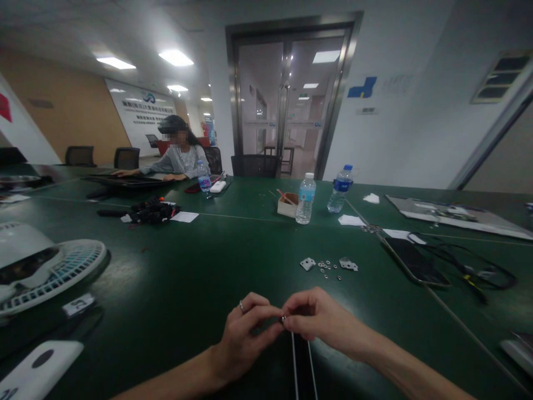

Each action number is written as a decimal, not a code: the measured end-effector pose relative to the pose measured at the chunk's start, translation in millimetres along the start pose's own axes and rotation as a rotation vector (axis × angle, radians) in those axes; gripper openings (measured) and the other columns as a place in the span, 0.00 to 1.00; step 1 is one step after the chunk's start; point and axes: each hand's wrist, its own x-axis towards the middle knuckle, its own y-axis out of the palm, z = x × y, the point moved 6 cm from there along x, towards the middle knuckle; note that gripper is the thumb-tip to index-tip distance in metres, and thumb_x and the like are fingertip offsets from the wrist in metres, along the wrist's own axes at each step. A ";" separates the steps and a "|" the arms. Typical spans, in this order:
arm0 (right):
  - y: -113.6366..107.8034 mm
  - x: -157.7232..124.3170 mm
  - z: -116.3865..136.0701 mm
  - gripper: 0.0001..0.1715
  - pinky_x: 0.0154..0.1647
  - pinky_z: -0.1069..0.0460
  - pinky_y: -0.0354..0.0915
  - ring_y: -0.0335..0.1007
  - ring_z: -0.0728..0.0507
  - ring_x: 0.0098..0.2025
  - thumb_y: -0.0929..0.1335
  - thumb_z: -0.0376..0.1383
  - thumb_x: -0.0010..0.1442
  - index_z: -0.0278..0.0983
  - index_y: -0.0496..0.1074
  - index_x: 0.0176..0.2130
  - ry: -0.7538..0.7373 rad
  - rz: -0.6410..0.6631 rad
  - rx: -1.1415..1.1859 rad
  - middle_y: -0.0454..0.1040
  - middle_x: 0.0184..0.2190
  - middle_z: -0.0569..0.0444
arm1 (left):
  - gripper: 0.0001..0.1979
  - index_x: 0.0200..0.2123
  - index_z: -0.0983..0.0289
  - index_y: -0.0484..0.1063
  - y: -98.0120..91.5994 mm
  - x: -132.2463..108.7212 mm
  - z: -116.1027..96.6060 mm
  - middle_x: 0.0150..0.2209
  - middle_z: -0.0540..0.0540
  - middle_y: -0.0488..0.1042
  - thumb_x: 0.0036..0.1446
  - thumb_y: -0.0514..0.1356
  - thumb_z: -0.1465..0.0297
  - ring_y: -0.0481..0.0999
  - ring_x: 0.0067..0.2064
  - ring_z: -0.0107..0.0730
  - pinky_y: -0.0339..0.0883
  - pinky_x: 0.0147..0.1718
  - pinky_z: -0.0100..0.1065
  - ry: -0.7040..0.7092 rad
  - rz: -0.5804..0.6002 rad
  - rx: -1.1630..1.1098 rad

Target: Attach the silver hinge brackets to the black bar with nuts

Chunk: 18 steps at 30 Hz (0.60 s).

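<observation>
My left hand (250,333) and my right hand (320,319) meet at the front middle of the table, fingertips together. Pinched between them is a small shiny metal piece (283,319), mostly covered by the fingers; its kind does not show. Just below the right hand lies a long dark strip with two pale edges (303,369), running out of the bottom of the view. Beyond the hands, several small metal rings (325,265), perhaps nuts or washers, are scattered between one metal plate with holes (307,264) and a second such plate (348,264).
A white fan (83,266) and a white device (45,366) lie left. Farther back stand a small box (286,206) and water bottles (306,200). A phone (414,260) and black cables (478,272) lie right. Across the table sits another person (183,155).
</observation>
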 end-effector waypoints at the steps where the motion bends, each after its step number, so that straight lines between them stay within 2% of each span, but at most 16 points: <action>1: -0.1 0.2 -0.2 0.12 0.22 0.58 0.52 0.56 0.54 0.23 0.73 0.39 0.49 0.32 0.75 0.30 -0.009 0.001 -0.005 0.67 0.21 0.58 | 0.09 0.42 0.63 0.72 0.0 -0.1 0.1 0.31 0.52 0.69 0.65 0.55 0.66 0.70 0.29 0.27 0.68 0.25 0.24 -0.001 -0.004 0.000; 18: -1.7 -0.3 3.5 0.09 0.24 0.57 0.54 0.57 0.53 0.24 0.69 0.37 0.51 0.32 0.74 0.31 -0.087 -0.013 -0.099 0.68 0.23 0.57 | 0.05 0.40 0.63 0.72 0.1 1.4 -0.6 0.31 0.52 0.68 0.63 0.57 0.69 0.69 0.28 0.26 0.68 0.24 0.23 -0.007 -0.015 -0.005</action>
